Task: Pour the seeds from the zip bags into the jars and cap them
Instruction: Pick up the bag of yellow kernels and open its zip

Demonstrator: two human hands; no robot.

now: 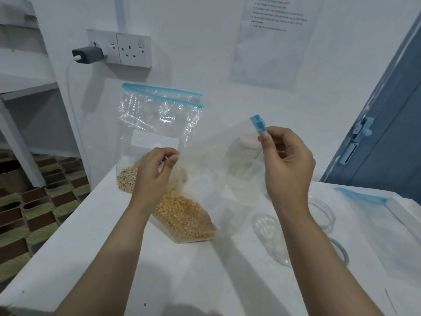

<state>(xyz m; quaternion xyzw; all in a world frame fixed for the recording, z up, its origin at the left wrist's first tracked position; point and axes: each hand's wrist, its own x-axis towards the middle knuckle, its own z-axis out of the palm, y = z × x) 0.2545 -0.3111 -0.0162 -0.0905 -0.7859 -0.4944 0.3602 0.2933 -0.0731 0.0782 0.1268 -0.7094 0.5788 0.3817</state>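
Note:
A clear zip bag (218, 169) with yellow seeds (184, 217) in its lower corner is held up over the white table (114, 258). My left hand (155, 174) pinches the bag's top edge at the left. My right hand (287, 163) pinches the blue zip slider (257, 125) at the top right. Behind stands another zip bag (159, 124) leaning on the wall, with pale green-white seeds (127, 179) at its bottom. A clear jar (271, 236) lies low on the table right of the bag, partly behind my right forearm. A white lidded jar (243, 156) shows blurred through the held bag.
Another clear round jar or lid (323, 213) sits at the right. An empty zip bag (373, 215) with a blue strip lies at the far right beside a white box edge. A wall socket with a grey charger (88, 54) is above. The table's left edge drops to a patterned floor.

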